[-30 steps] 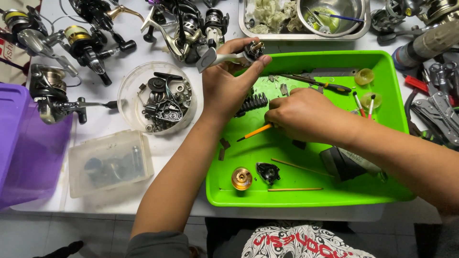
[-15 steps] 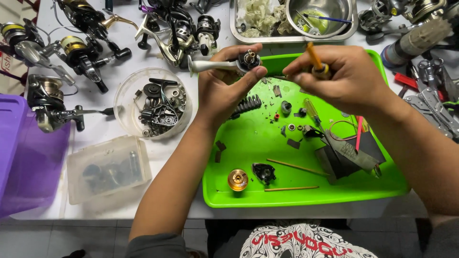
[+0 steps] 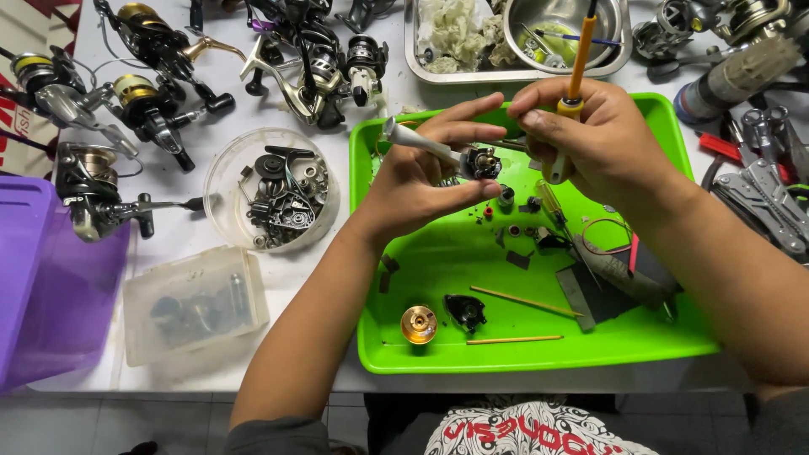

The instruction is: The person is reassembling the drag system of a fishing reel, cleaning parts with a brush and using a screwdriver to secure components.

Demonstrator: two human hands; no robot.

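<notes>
Table: a white work table (image 3: 211,278) carries everything, seen from above.
Purple bin: a translucent purple bin (image 3: 50,286) stands at the table's left edge.
Green tray: a bright green tray (image 3: 438,278) lies in front of the person, under both hands.
Steel tray: a metal tray (image 3: 413,42) at the far edge holds crumpled rags and a steel bowl (image 3: 560,29).
Fishing reels: several spinning reels (image 3: 152,109) lie in a cluster on the far left of the table, with more at the far right.
Clear box: a lidded clear plastic box (image 3: 194,307) of dark parts sits left of the green tray.
Round dish: a clear round dish (image 3: 274,190) full of small black reel parts sits beyond the box.
Left hand: the left hand (image 3: 421,181) is above the tray's far left, thumb and fingers clamped on the reel part.
Right hand: the right hand (image 3: 602,139) is above the tray's far middle, fingers wrapped tight on the screwdriver.
Reel part: a pale handle with a dark geared head (image 3: 468,156) is held in the air between the two hands.
Screwdriver: an orange-handled screwdriver (image 3: 577,72) stands nearly upright; its tip is hidden behind the fingers.
Loose bits: a gold spool (image 3: 419,324), a black cover (image 3: 465,312) and two thin wooden sticks (image 3: 522,301) lie on the tray's near part.
</notes>
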